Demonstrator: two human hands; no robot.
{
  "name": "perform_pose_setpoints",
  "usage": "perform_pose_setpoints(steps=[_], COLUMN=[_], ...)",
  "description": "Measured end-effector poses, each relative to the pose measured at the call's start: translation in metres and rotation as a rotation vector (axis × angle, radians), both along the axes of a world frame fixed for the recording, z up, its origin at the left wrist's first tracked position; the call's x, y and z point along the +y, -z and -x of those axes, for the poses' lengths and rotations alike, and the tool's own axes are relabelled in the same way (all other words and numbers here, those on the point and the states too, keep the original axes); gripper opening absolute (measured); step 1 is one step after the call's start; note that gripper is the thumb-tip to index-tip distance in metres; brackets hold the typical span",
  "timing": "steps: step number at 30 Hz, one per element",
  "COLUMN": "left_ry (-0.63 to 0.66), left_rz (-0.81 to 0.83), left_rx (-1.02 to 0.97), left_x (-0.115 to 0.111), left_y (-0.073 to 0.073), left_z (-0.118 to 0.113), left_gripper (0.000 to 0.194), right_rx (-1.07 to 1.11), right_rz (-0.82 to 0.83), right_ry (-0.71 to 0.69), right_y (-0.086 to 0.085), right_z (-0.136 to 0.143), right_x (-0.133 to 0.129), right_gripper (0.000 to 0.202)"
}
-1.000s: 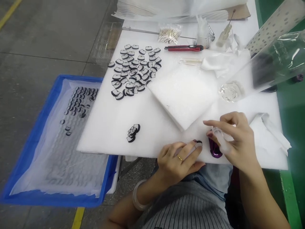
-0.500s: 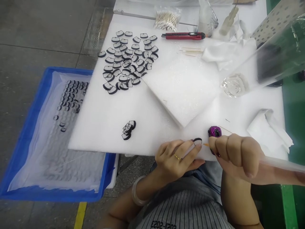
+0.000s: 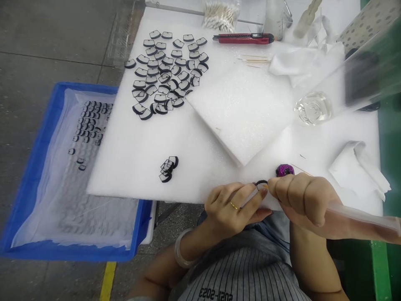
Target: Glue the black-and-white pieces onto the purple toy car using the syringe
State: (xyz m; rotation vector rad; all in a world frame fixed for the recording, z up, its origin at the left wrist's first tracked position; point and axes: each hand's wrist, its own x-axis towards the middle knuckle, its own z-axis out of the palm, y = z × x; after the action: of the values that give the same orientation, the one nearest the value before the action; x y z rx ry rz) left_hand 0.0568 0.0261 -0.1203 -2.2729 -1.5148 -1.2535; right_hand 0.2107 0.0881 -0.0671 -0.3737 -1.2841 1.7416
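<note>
My left hand (image 3: 233, 207), with a gold ring, pinches a small black-edged clear piece (image 3: 262, 183) at the foam's front edge. My right hand (image 3: 303, 200) is closed round a slim tool, mostly hidden, whose orange tip (image 3: 265, 187) meets the piece. Just behind my right hand lies a shiny purple object (image 3: 285, 170). A small heap of like pieces (image 3: 168, 169) sits to the left, and many more pieces (image 3: 167, 73) are spread farther back on the white foam sheet (image 3: 131, 159).
A raised foam block (image 3: 241, 117) occupies the middle. Behind it are a red cutter (image 3: 244, 39), thin sticks (image 3: 255, 60) and a bag of swabs (image 3: 221, 16). A glass dish (image 3: 313, 108) and cloth (image 3: 357, 167) stand right. A blue tray (image 3: 34, 167) is left, below table level.
My right hand has moved slightly left, bringing the orange tip onto the piece and uncovering less of the tool. The view has shifted a little.
</note>
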Motion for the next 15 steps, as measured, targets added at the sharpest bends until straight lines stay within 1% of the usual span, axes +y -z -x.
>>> perform_pose_setpoints(steps=[4, 9, 12, 15], left_ry=[0.001, 0.013, 0.023, 0.027], left_rz=[-0.007, -0.005, 0.001, 0.005], left_rx=[-0.004, 0.001, -0.003, -0.016], left_x=[0.0009, 0.0006, 0.0004, 0.0008], left_y=[-0.0009, -0.0007, -0.0001, -0.0003], left_z=[0.0002, 0.0012, 0.0013, 0.0004], left_gripper=[0.035, 0.029, 0.027, 0.025], right_rx=[-0.019, -0.055, -0.149, -0.181], right_rz=[-0.007, -0.013, -0.070, -0.124], right_ry=[-0.011, 0.025, 0.007, 0.034], right_y=[0.0025, 0.0009, -0.0025, -0.0017], right_z=[0.0006, 0.0047, 0.0040, 0.0012], right_x=[-0.0011, -0.0021, -0.0015, -0.0010], right_gripper=[0.059, 0.058, 0.056, 0.057])
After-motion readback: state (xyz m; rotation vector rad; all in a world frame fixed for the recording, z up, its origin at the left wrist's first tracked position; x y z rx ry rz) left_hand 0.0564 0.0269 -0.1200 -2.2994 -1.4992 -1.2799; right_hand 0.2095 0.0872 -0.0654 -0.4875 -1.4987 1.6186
